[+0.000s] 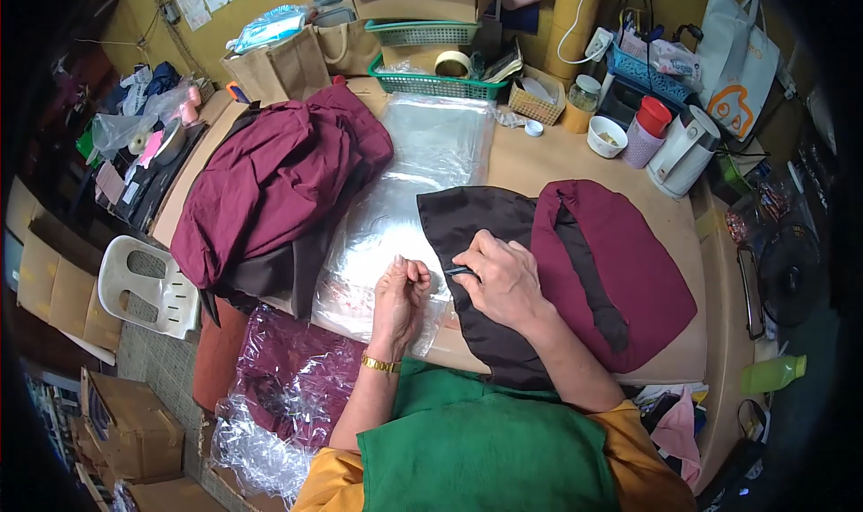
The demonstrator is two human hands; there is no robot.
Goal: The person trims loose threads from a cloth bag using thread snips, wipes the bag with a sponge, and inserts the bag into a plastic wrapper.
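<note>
Maroon and black cloth (643, 269) lies on the right of the worktop (575, 160), its black part beneath the right hand (500, 278), whose fingers grasp a small dark tool (459, 271). Just left, the left hand (402, 296) has fingers curled closed over clear plastic sheets (436, 143); whether they pinch anything, I cannot tell.

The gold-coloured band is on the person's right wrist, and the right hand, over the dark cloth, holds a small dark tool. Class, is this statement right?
No, the wrist is wrong: the head view shows the gold-coloured band on the wrist of the left hand. The right hand, over the dark cloth, does hold a small dark tool.
</note>
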